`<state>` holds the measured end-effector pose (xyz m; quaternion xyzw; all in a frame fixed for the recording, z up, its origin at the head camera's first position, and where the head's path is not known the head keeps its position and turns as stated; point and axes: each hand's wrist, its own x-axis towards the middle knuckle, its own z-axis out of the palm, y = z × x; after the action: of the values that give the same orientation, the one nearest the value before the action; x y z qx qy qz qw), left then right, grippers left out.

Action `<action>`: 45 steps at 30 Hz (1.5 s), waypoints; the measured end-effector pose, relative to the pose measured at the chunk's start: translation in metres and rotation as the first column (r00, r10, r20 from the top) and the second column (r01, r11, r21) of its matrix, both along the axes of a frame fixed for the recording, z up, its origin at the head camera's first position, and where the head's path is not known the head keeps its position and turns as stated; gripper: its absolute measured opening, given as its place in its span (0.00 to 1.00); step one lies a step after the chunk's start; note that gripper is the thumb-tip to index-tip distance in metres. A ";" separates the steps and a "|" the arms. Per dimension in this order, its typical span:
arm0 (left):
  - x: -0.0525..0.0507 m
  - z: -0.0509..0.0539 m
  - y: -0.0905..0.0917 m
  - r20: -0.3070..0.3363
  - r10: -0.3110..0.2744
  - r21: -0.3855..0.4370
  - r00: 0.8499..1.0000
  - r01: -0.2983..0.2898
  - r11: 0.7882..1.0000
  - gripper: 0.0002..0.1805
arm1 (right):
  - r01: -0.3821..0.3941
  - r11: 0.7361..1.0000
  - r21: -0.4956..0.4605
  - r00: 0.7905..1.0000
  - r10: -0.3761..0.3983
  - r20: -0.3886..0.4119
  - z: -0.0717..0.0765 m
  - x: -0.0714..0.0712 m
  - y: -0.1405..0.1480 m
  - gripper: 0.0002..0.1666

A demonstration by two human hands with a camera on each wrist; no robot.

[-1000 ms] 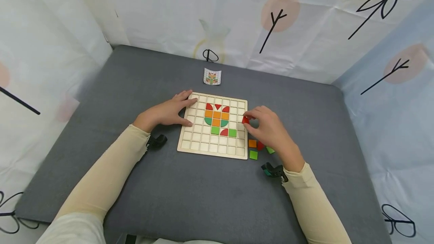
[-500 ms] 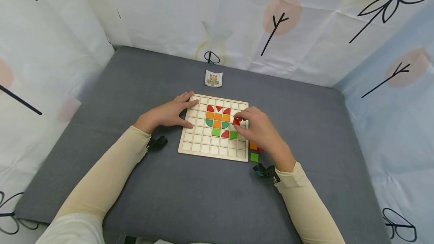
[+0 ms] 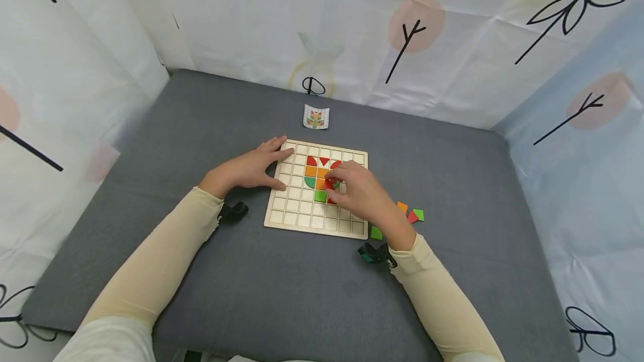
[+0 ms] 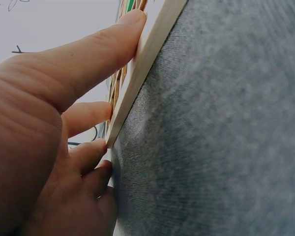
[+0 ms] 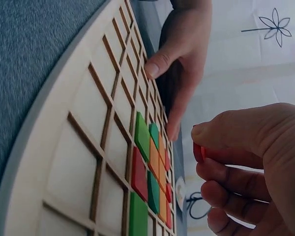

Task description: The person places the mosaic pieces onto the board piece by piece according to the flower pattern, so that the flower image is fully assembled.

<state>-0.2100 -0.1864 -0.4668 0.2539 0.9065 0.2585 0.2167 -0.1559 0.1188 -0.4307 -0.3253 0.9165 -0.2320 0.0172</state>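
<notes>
Head view, right hand [image 3: 358, 190]: thumb and fingers pinching a red piece [image 3: 328, 184] over the pattern on the gridded board [image 3: 292, 218].
Head view, left hand [image 3: 245, 167]: fingers spread, relaxed, resting on the board's left edge.
Head view, loose pieces: orange piece [image 3: 402, 207], red triangle [image 3: 412, 217] and two green pieces [image 3: 376, 233] near the board's right edge, on the grey table [image 3: 282, 289].
Head view, pattern card [image 3: 316, 117]: beyond the board.
Left wrist view, thumb: tip on the rim; fingers extended along the edge.
Right wrist view, red piece: clasped between thumb and index finger, clear of the board; other fingers curled.
</notes>
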 end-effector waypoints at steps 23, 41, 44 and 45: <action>-0.004 0.000 -0.001 0.000 -0.005 0.016 1.000 0.005 1.000 0.57 | -0.091 0.994 0.063 0.996 0.090 0.008 -0.023 -0.005 -0.040 0.07; -0.002 -0.002 0.000 0.000 0.001 0.036 1.000 -0.001 0.999 0.56 | -0.069 0.998 0.000 0.997 0.069 -0.017 -0.013 0.003 -0.018 0.09; -0.004 -0.003 0.000 0.007 0.006 0.023 1.000 -0.006 1.000 0.56 | -0.037 0.999 -0.014 0.999 0.037 -0.030 -0.008 0.004 -0.003 0.10; -0.004 -0.004 0.000 0.009 0.007 0.021 1.000 -0.008 1.000 0.57 | -0.024 1.000 -0.020 0.999 0.023 -0.033 -0.007 0.004 0.002 0.10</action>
<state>-0.2136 -0.1867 -0.4703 0.2516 0.9037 0.2701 0.2170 -0.1518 0.1209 -0.4373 -0.3400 0.9104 -0.2358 0.0014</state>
